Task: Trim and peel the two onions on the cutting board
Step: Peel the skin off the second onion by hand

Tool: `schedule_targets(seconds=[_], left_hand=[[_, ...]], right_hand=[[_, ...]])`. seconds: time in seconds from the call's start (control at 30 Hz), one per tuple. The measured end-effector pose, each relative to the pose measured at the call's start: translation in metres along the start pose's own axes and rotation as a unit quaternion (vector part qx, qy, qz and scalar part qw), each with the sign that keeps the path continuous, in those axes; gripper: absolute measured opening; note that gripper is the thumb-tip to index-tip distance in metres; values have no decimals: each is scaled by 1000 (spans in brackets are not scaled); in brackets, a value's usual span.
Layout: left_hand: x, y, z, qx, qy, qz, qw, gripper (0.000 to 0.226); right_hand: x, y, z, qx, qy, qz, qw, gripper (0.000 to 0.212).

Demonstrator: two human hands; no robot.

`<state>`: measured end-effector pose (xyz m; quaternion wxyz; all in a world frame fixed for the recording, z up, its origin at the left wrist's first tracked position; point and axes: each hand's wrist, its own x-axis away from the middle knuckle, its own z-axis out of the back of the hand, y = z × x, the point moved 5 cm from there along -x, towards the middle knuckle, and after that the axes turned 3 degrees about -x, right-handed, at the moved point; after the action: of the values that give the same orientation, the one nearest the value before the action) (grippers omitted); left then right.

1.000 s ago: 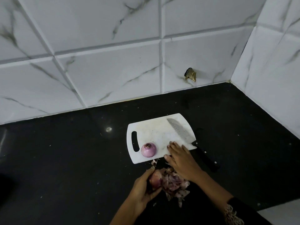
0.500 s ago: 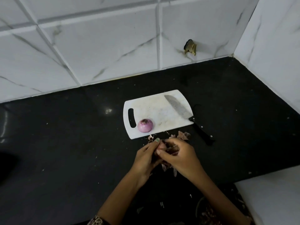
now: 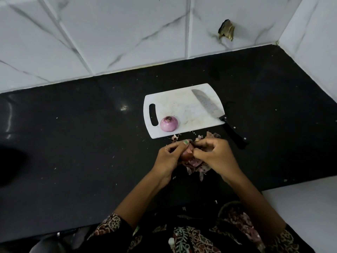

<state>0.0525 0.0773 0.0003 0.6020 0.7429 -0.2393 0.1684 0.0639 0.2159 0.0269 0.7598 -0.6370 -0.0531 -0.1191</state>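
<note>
A peeled pink onion (image 3: 168, 123) sits on the white cutting board (image 3: 184, 106), near its handle slot. Just in front of the board, over the black counter, my left hand (image 3: 170, 157) grips a second onion (image 3: 187, 154) with reddish-brown skin. My right hand (image 3: 214, 157) pinches the skin of that onion at its top. Most of this onion is hidden between my fingers. A knife (image 3: 209, 106) lies on the board's right side, its black handle (image 3: 234, 133) sticking off onto the counter.
Loose onion peels (image 3: 197, 166) lie on the counter under and behind my hands. A white tiled wall (image 3: 127, 33) runs along the back and right. A white surface (image 3: 302, 207) meets the counter at lower right.
My right hand left the board edge and joined the left hand on the onion. The view has tilted down and moved closer.
</note>
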Motion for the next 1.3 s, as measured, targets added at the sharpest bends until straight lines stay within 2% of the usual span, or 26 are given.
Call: schedule_targets(seconds=[0.13,0.2,0.33,0.53,0.6,0.67,0.77,0.9,0.97,1.07,1.13,1.3], left_hand=[[-6,2,-2,14,8,19,1000,18],[-8,3,-3,26,14,15,999,13],[-12,3,-4,37,26,-10,999,9],[-17,4,-5,50,26,-15,998,18],[-21,5,-4,42,38,-18,998,14],[-21,5,-4,37,36,-15,999,11],[-19,3,-7,47,20,14,999,17],[-15,-1,-9,60,9,34,998,19],[-14,-2,-11,63,6,32,997,19],[-14,-2,-13,65,0,19,998,26],[-13,-3,-14,63,-1,8,998,37],[-10,-6,-17,37,-9,-10,999,39]], right_hand=[[-4,4,5,-22,59,-21,998,22],[-4,5,3,-58,64,-30,996,7],[2,-4,-7,-7,31,31,999,24],[4,-6,-13,0,45,97,994,22],[-1,-5,-14,13,49,109,993,23],[-4,-3,-10,27,84,109,990,19],[-12,8,5,21,151,72,986,10],[-18,17,15,119,84,28,989,23],[-16,14,15,143,59,29,988,22],[-10,3,12,68,25,26,997,12],[-5,-3,5,21,-17,20,999,15],[-4,-7,6,22,-14,26,999,23]])
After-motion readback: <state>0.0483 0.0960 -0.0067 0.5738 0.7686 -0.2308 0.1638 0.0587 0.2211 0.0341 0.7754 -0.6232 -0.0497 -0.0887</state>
